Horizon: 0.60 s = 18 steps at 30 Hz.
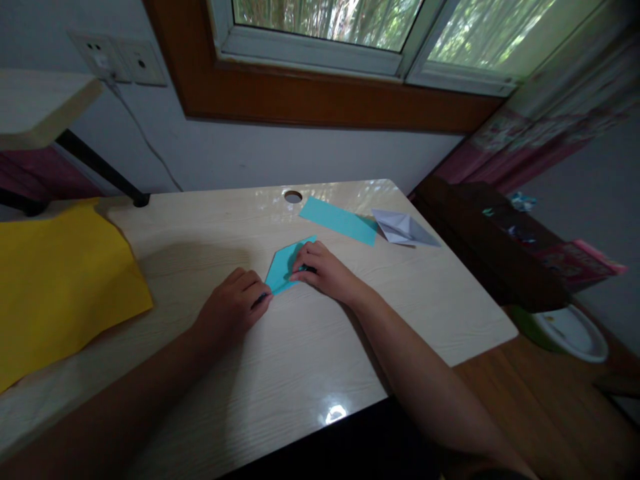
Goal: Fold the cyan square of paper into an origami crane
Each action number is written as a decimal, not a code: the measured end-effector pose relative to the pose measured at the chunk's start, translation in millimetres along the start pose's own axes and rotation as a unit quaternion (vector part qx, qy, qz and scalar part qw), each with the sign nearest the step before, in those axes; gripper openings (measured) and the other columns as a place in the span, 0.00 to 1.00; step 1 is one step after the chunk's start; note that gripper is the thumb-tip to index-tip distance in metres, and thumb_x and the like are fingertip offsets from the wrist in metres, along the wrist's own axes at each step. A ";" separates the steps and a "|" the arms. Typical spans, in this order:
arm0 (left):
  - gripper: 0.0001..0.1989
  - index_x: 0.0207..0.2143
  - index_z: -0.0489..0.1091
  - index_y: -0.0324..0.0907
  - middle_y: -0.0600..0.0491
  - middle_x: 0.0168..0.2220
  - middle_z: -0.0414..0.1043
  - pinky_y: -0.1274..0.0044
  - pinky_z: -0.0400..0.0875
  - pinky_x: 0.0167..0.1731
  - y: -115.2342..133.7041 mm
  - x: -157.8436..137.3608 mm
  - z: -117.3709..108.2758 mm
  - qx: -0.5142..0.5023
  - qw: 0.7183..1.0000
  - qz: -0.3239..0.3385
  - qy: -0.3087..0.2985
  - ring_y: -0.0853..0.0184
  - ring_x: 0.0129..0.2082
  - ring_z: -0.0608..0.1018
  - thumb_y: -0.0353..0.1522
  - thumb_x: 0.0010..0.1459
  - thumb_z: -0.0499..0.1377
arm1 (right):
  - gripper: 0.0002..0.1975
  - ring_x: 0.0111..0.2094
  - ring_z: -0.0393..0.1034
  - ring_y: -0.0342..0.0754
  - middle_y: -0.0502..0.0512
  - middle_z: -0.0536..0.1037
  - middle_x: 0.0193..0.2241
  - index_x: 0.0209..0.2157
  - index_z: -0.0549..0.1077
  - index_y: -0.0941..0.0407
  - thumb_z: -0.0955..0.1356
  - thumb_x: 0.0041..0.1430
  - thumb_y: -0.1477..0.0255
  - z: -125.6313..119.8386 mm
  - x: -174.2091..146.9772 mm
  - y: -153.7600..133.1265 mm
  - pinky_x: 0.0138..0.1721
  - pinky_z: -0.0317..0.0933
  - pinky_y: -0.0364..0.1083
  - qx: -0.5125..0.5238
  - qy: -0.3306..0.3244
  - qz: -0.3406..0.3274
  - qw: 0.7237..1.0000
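Observation:
A folded piece of turquoise paper [283, 263] lies on the pale wood-grain table between my hands. My left hand [239, 298] pinches its near left corner, thumb and fingers closed together. On its right part rests my right hand [316, 267], with the fingers curled and the thumb and fingertips gripping the near edge. Part of the paper's right side is hidden under those fingers. Beyond my right hand, a flat turquoise paper strip [340, 220] lies on the table. Beside the strip's right end sits a folded white paper boat [404, 229].
A large yellow sheet [65, 287] with an uneven edge covers the table's left part. A round cable hole [293, 197] is near the back edge. At back left stands a shelf [45, 107] on black legs. Right of the table, a white-and-green basin [570, 333] is lower down.

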State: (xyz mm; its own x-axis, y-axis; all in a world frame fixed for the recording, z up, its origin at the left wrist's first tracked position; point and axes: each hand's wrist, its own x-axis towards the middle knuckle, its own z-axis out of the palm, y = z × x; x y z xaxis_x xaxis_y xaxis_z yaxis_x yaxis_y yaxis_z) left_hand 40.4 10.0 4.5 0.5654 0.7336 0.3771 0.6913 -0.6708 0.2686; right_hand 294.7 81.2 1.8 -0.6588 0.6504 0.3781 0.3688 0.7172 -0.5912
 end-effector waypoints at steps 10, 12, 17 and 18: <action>0.07 0.36 0.74 0.42 0.52 0.35 0.73 0.72 0.72 0.38 -2.4 -0.4 1.5 -0.072 0.997 -0.030 0.015 0.65 0.35 0.76 0.30 0.67 0.57 | 0.12 0.48 0.63 0.55 0.54 0.78 0.41 0.39 0.81 0.48 0.67 0.69 0.59 9.6 1.3 -10.3 0.51 0.53 0.55 -0.125 -0.042 -0.003 0.991; 0.07 0.36 0.74 0.42 0.52 0.35 0.74 0.73 0.73 0.38 -3.1 0.5 1.5 -0.088 0.996 -0.027 0.014 0.66 0.35 0.76 0.31 0.67 0.58 | 0.12 0.47 0.63 0.55 0.55 0.78 0.40 0.39 0.79 0.50 0.66 0.70 0.59 12.6 3.6 -12.5 0.51 0.53 0.54 -0.129 -0.050 -0.009 0.990; 0.04 0.37 0.75 0.42 0.51 0.39 0.75 0.73 0.74 0.41 -4.8 2.0 3.2 -0.117 0.992 -0.032 0.035 0.65 0.39 0.78 0.29 0.65 0.60 | 0.12 0.46 0.63 0.54 0.57 0.76 0.40 0.40 0.76 0.53 0.66 0.70 0.60 15.0 7.0 -13.6 0.48 0.54 0.52 -0.133 -0.061 0.005 0.989; 0.03 0.37 0.75 0.42 0.51 0.39 0.75 0.72 0.74 0.42 -5.0 2.1 3.5 -0.114 0.992 -0.031 0.043 0.65 0.39 0.78 0.29 0.65 0.60 | 0.11 0.45 0.63 0.53 0.57 0.76 0.40 0.39 0.76 0.53 0.66 0.70 0.61 14.7 7.2 -13.7 0.47 0.54 0.51 -0.133 -0.059 0.008 0.989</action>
State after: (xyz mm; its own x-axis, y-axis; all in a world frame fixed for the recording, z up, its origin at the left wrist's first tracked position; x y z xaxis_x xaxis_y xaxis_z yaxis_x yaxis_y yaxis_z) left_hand 39.7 15.3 0.9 0.4774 0.7687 0.4257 0.5975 -0.6392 0.4842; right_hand 275.2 72.4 2.1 -0.7182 0.6391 0.2754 0.5284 0.7583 -0.3819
